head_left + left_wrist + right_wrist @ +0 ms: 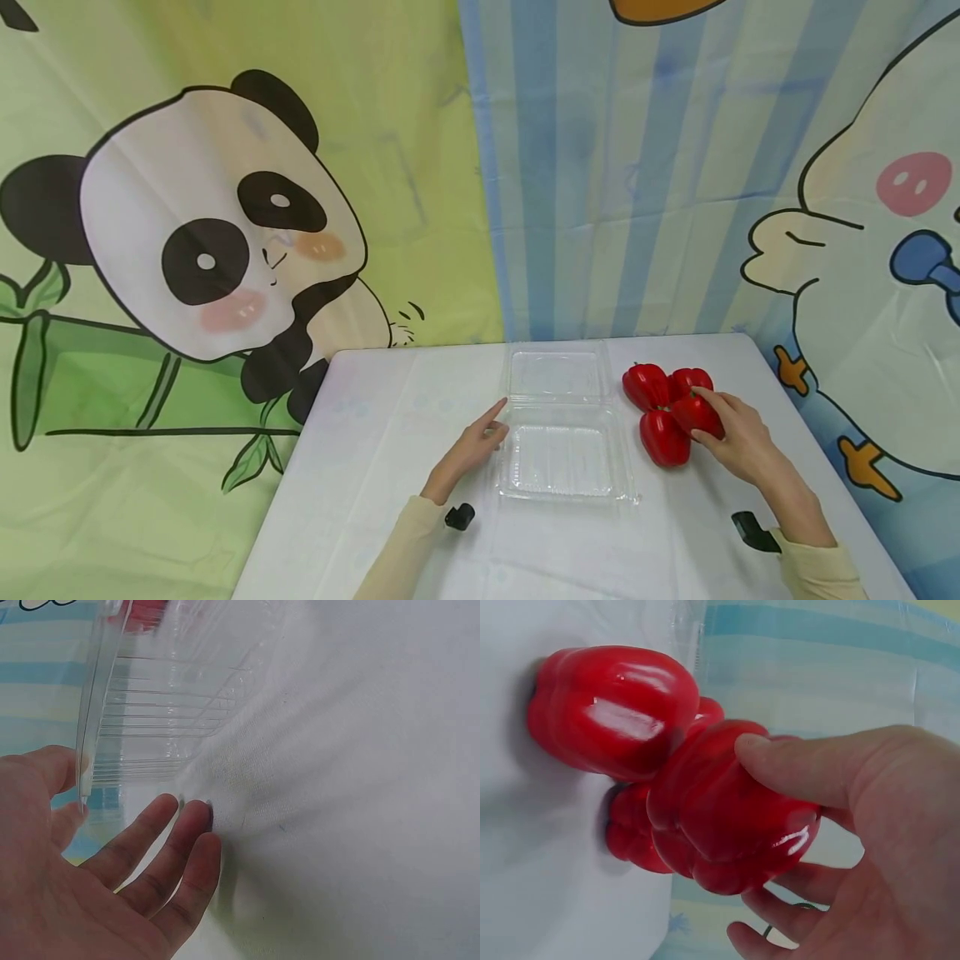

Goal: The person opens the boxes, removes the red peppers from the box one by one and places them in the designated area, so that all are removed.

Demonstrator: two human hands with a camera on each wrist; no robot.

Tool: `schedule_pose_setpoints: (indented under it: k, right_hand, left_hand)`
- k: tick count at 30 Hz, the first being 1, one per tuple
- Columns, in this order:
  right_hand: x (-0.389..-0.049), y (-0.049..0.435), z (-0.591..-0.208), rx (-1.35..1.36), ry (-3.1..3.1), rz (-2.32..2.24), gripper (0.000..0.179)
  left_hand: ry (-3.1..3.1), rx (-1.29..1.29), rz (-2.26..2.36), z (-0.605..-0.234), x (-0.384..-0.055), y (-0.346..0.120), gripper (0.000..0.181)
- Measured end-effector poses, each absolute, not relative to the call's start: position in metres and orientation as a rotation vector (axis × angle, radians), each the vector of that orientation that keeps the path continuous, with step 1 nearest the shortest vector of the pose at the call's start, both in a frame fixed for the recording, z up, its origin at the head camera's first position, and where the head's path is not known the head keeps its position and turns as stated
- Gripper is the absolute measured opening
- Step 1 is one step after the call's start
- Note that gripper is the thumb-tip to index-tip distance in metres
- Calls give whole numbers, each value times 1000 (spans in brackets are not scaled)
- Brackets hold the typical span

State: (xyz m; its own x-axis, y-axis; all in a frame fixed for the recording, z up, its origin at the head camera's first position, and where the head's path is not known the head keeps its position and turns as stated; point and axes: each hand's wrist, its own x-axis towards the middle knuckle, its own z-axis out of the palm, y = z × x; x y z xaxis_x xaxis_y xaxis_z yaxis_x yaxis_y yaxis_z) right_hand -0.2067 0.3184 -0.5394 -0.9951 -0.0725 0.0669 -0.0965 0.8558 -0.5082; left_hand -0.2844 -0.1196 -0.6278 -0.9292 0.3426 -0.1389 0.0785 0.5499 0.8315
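A transparent plastic clamshell box (558, 457) lies on the table with its lid (558, 372) folded back. My left hand (480, 437) is at the box's left side, its fingers loosely extended. In the left wrist view, the thumb side of the left hand (112, 855) touches the box's rim (88, 742). To the right of the box, my right hand (742, 437) grips a red bell pepper (696, 415) between thumb and fingers. The right wrist view shows this gripped pepper (727, 810) tilted, close against the other red bell peppers (615, 709).
Several red bell peppers sit clustered together, one at the back left (645, 386) and one in front (665, 439). The white table (390, 417) backs onto a cartoon-printed cloth (570, 167). Each wrist carries a small black mount (460, 517).
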Motion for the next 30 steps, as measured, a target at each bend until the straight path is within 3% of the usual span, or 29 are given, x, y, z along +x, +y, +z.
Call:
schedule_pose_setpoints:
  k: [30]
  right_hand:
    - [-210, 332, -573, -189, -3034, 779, 80]
  left_hand:
    - [2503, 354, 1323, -629, -284, -120, 57]
